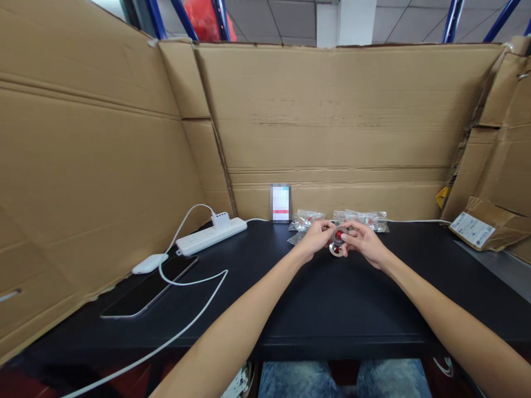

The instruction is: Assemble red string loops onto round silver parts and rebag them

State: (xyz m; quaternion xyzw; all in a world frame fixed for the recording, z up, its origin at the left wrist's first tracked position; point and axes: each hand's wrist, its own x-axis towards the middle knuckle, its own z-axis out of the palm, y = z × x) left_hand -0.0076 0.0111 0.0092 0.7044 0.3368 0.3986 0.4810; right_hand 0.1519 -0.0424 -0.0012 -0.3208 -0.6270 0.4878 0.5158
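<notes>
Over the black table, my right hand [365, 243] pinches a small round grey disc with a red centre [339, 234] between thumb and fingers. From the other side, my left hand [317, 239] has its fingers closed at the disc's left edge. Just below it shows a second round piece, silver-rimmed and red in the middle [336, 250]; whether it is joined to the disc or lies on the table I cannot tell. Behind my hands are clear plastic bags with shiny and red pieces, one group to the left [306, 219] and another to the right [371, 220].
A phone with a lit screen [281, 203] leans at the back cardboard wall [332, 110]. On the left are a white power strip [211, 236], a white charger [150, 263], a dark phone [149, 290] and a looping cable [194, 320]. A labelled brown package [489, 224] stands far right.
</notes>
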